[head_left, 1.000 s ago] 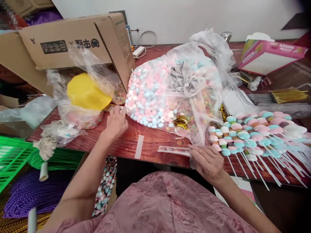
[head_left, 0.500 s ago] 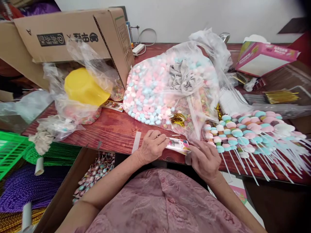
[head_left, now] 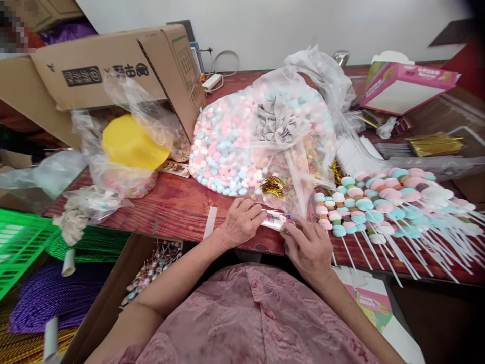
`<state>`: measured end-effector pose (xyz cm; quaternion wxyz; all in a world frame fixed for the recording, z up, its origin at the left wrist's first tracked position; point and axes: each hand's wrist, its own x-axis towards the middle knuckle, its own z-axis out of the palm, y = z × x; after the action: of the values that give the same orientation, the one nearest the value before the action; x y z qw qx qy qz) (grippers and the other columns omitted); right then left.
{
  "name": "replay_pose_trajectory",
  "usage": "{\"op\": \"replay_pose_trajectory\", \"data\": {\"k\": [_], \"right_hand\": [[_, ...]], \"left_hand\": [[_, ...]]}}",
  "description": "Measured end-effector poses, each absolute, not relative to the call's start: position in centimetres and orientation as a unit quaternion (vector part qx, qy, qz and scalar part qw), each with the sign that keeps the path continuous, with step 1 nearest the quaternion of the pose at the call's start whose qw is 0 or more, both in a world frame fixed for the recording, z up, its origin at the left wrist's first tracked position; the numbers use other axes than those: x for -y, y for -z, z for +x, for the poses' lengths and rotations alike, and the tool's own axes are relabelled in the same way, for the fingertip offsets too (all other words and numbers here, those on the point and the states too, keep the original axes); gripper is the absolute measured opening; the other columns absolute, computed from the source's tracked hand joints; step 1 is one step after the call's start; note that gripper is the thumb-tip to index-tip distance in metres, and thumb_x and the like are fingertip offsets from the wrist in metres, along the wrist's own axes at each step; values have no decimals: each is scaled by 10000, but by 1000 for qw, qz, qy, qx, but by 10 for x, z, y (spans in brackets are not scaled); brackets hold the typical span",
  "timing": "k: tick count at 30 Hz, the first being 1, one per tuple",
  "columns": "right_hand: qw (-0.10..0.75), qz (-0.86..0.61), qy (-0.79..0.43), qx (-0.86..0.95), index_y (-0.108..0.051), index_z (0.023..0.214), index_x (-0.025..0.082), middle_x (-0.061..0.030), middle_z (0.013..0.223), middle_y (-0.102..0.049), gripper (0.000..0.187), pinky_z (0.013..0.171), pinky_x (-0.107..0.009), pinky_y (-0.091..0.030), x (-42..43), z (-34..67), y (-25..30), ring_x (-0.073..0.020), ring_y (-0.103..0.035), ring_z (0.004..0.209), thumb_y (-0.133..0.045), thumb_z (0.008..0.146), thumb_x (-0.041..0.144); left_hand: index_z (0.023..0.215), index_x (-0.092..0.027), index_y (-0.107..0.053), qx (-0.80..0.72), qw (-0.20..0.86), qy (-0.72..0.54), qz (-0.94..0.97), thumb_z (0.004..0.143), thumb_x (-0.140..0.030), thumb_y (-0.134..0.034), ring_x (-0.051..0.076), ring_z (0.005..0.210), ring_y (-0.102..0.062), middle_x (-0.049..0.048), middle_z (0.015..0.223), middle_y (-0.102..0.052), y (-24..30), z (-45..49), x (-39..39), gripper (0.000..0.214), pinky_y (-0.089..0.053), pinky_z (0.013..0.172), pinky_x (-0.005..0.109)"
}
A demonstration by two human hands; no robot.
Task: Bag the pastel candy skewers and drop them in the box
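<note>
Between my hands, at the table's front edge, lies a thin stack of small printed plastic packets (head_left: 276, 220), white with coloured print. My left hand (head_left: 244, 223) is closed over its left end, fingers curled. At its right end my right hand (head_left: 308, 246) pinches the near corner with thumb and fingertips. Just beyond sits a large clear bag (head_left: 223, 146) of pink, blue and white marshmallows, with a bundle of gold twist ties (head_left: 272, 186) on its near side. Marshmallow skewers (head_left: 379, 202) on white sticks lie in a pile to the right of my right hand.
A cardboard box (head_left: 121, 71) stands at the back left, with a yellow bowl (head_left: 132, 141) in plastic before it. A pink carton (head_left: 409, 88) is at the back right. Below the table at left are a green basket (head_left: 22, 253) and bundles of purple cord (head_left: 60, 296).
My right hand has shifted left and its fingertips have moved to the packets' near right corner. My left hand stays on the left end. The view has turned slightly.
</note>
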<state>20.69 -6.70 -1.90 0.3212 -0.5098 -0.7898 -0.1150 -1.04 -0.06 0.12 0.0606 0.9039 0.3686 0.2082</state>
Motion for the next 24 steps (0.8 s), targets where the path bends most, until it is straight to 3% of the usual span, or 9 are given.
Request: {"op": "replay_pose_trajectory", "data": {"k": [4, 9, 18, 24], "right_hand": [[221, -511, 122, 822, -701, 914, 212, -53, 1004, -742, 133, 708, -363, -346, 53, 197, 16, -224, -569, 861, -593, 882, 141], [154, -525, 93, 832, -713, 930, 200, -44, 1050, -738, 168, 712, -360, -302, 45, 191, 15, -212, -551, 894, -575, 885, 114], [195, -488, 72, 848, -704, 943, 183, -64, 1061, -727, 211, 768, -344, -365, 53, 192, 26, -218, -544, 883, -513, 913, 100], [240, -534, 127, 801, -675, 1140, 239, -82, 1194, -687, 260, 823, -386, -354, 52, 202, 4, -261, -546, 1041, -579, 900, 209]], "left_hand": [[976, -182, -679, -386, -15, -135, 913, 965, -197, -416, 251, 937, -537, 114, 975, -679, 3, -11, -4, 264, -352, 788, 398], [1084, -189, -640, -405, -23, -42, 913, 933, -170, -457, 243, 976, -531, 111, 1108, -631, -7, -15, 0, 238, -408, 792, 372], [1153, -201, -588, -420, -60, -13, 906, 947, -183, -442, 250, 975, -533, 99, 1117, -595, -9, -12, 23, 253, -455, 805, 379], [1194, -171, -576, -395, -88, -2, 914, 983, -201, -415, 241, 960, -550, 105, 1106, -609, -1, -12, 24, 267, -445, 759, 360]]}}
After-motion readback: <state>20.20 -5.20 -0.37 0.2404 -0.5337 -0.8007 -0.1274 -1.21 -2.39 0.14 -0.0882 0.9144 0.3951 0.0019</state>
